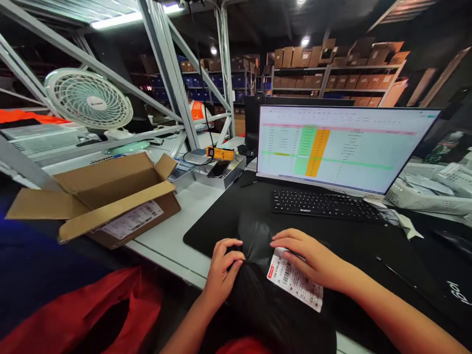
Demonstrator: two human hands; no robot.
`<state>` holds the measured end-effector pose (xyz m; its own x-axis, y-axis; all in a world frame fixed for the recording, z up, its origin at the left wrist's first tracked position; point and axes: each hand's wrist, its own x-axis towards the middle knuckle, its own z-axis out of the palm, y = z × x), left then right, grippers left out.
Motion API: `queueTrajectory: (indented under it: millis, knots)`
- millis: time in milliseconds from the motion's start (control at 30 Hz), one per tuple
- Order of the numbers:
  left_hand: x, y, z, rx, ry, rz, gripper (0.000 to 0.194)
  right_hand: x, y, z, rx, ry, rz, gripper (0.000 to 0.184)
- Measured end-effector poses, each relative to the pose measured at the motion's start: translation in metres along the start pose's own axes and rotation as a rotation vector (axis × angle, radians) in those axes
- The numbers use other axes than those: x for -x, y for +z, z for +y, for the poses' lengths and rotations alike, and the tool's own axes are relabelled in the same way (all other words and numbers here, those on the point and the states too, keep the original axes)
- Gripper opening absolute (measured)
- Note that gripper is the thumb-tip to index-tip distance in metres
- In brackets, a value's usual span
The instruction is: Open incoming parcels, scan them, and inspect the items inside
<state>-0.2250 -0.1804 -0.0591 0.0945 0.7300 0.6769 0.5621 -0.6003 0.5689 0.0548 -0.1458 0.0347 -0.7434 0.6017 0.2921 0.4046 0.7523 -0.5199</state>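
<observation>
A black plastic mailing bag (254,290) lies at the near edge of the desk, in front of my body. My left hand (223,268) is closed on its left edge, thumb and fingers pinching the creased plastic. On the right, my right hand (308,255) lies on the bag with its fingers stretched out, partly over a white printed label (295,282) with barcodes and a red mark. Between the two hands the plastic is wrinkled and shiny. The bag's lower part blends into the dark surroundings, and I cannot tell what is inside.
An open cardboard box (121,201) stands to the left. Ahead are a keyboard (324,204) and a monitor (342,147) showing a spreadsheet. A phone (218,169) rests on a metal box, near a fan (88,98). White baskets (424,196) stand at right. A person in orange (198,110) is behind.
</observation>
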Motion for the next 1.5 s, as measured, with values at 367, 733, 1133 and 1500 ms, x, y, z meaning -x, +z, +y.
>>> queueTrajectory:
  millis: [367,733,1133,1500]
  knots:
    - [0.004,-0.007,-0.001,0.052,-0.052,-0.242,0.047,-0.067,0.046,-0.002,0.12,-0.193,-0.323,0.024]
    - [0.005,-0.043,-0.006,0.15,0.138,-0.497,0.071,-0.064,0.031,0.008,0.217,-0.335,-0.211,0.055]
    - [0.009,-0.075,-0.023,-0.177,0.314,-0.299,0.058,-0.04,-0.066,0.063,0.734,-0.309,-0.025,0.036]
    - [0.022,-0.036,0.0,-0.156,0.393,-0.258,0.061,-0.072,0.004,-0.023,0.369,-0.374,-0.257,0.029]
